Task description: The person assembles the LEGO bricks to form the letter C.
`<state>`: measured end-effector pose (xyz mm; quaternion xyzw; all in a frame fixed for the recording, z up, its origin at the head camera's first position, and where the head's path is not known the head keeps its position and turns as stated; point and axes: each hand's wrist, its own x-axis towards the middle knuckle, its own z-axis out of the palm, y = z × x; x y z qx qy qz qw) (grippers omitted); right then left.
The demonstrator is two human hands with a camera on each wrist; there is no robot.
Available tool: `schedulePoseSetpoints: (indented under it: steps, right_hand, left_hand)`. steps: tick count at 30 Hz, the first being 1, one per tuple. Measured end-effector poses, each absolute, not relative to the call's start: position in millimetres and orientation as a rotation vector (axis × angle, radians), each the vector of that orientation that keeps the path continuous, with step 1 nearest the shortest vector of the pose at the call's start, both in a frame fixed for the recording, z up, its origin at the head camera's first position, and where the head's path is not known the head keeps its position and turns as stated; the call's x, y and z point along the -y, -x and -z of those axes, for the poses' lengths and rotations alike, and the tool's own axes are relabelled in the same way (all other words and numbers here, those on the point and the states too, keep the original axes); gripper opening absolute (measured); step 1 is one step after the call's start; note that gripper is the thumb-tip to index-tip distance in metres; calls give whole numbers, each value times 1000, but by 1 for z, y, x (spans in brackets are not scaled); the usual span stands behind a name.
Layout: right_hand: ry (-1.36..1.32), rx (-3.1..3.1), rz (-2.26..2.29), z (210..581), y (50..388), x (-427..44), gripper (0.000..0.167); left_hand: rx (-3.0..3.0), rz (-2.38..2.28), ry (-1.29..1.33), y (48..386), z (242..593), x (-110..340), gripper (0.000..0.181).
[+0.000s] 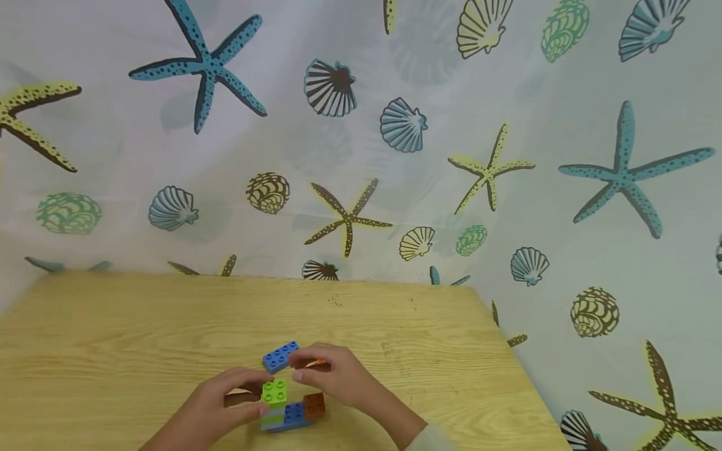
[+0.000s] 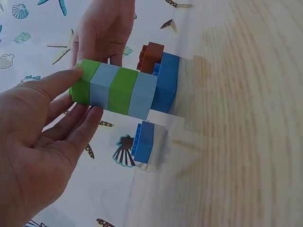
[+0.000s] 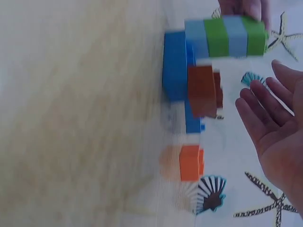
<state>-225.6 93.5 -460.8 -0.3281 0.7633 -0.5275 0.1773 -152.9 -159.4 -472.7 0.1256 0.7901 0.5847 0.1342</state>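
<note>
Currently, a stack of four green and light-blue bricks is pinched near its top by the left hand. It is set upright on one end of a blue base brick, whose other end is topped by a brown brick. The right hand is held loosely open near the stack, with nothing gripped. Beyond, a separate blue brick and an orange brick are rested on the desk.
</note>
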Motion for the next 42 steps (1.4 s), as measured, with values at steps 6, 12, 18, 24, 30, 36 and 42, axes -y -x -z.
schedulePoseSetpoints:
  steps: [6,12,18,24,30,36,42]
  right_hand:
    - [1046,-2344,1384,466,260,-94,36]
    - [1072,-2505,1141,473,280,-88,34]
    - [1001,-2564,975,478,296,-81,36]
    - [966,-2508,962,488,308,-79,32]
    - [969,-2442,946,494,313,-73,28]
    - [1003,-2409,944,497,313,-67,27]
    - [1000,-2414,954,499,313,-63,24]
  left_hand:
    - [-2324,-1695,-345,151,474,157,54]
    - [-2356,-1695,-383,149,479,159,51]
    - [-2342,-1719,-356,150,479,159,54]
    - [-2310,-1742,-376,151,478,160,54]
    - [-2301,-1733,-369,152,476,161,55]
    - [-2296,-1738,-365,152,476,161,57]
    - [-2292,-1736,-364,152,475,161,57]
